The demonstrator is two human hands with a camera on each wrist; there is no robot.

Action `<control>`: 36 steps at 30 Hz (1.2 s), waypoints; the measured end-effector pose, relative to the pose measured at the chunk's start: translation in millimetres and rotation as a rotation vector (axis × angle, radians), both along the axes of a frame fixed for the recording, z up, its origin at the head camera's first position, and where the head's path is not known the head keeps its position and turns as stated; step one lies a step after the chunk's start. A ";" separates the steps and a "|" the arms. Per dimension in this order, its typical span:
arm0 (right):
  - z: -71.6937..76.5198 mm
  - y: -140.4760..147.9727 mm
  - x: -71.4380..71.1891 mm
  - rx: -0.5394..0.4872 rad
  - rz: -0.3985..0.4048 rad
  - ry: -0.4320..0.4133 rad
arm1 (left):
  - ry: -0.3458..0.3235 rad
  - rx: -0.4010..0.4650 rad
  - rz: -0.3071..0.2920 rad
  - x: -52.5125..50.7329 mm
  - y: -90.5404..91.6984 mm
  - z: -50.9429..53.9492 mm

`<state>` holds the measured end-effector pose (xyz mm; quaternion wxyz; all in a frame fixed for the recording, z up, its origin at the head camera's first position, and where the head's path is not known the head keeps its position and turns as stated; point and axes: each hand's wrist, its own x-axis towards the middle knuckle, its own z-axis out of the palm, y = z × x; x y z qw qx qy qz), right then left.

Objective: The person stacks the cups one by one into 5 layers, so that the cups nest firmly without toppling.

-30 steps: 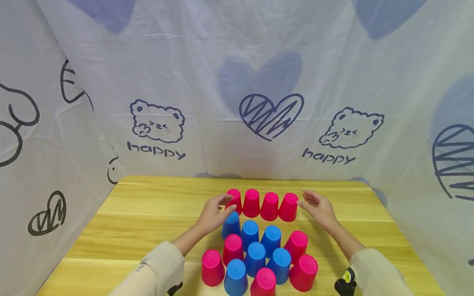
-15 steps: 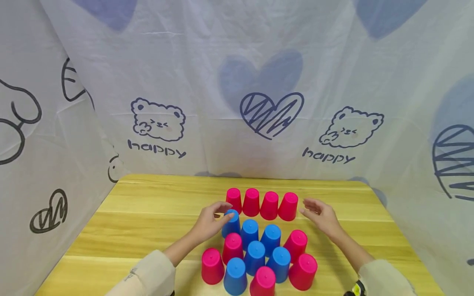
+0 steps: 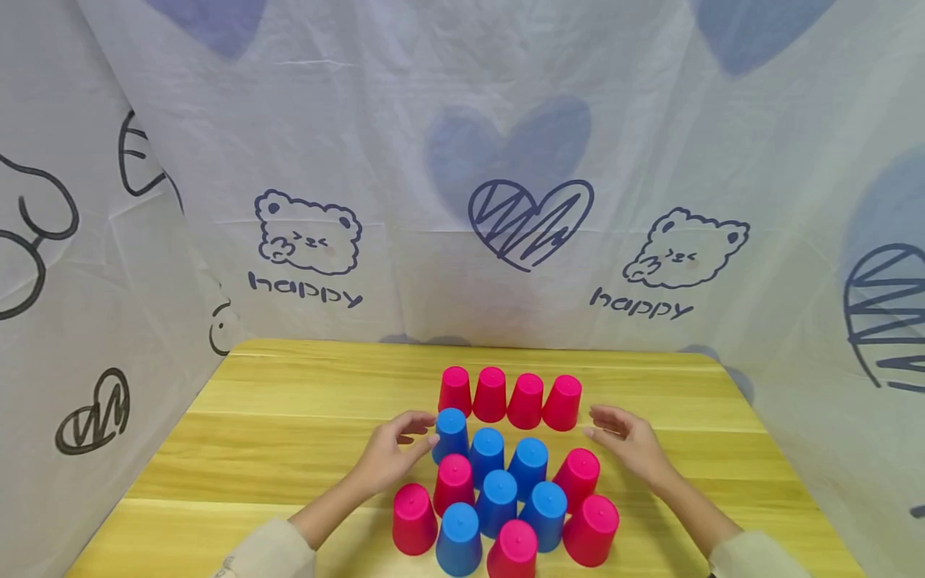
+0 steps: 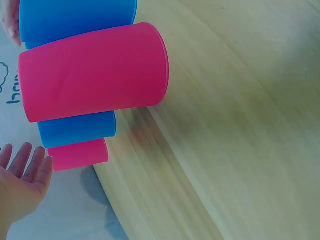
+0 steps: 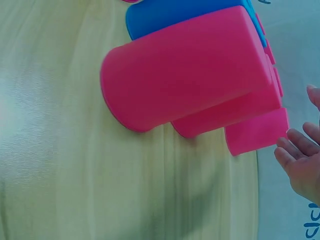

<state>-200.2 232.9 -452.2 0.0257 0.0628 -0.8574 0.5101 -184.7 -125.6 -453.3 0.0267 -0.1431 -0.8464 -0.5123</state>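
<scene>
Several pink and blue cups stand upside down on a wooden table. Along the back is a row of pink cups (image 3: 492, 395). In front of it, blue cups (image 3: 531, 466) and more pink cups (image 3: 413, 519) form a loose cluster. My left hand (image 3: 390, 453) is beside the left blue cup (image 3: 451, 436), fingers bent gently and thumb apart; whether it touches that cup I cannot tell. My right hand (image 3: 630, 443) hovers right of the back row with relaxed fingers and nothing in them. In the right wrist view, a pink cup (image 5: 185, 70) fills the middle.
The wooden table (image 3: 289, 401) reaches to a white cloth backdrop (image 3: 433, 281) printed with hearts and bears. Similar cloth hangs at the left and right sides. Bare wood shows left and right of the cups.
Both hands have drawn back toward the front from the back row; the left also shifted left, from the back pink cup to the blue one. The cups have kept their places.
</scene>
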 end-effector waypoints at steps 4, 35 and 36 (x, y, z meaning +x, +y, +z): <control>-2.6 -2.6 5.2 0.002 0.010 -0.012 | 0.002 0.003 -0.008 6.1 -5.1 -1.7; -22.3 -0.2 29.8 -0.082 0.132 -0.162 | -0.086 0.006 0.028 55.9 -17.6 -27.0; -22.2 -0.2 29.9 -0.085 0.135 -0.164 | -0.097 0.001 0.030 56.4 -17.7 -28.1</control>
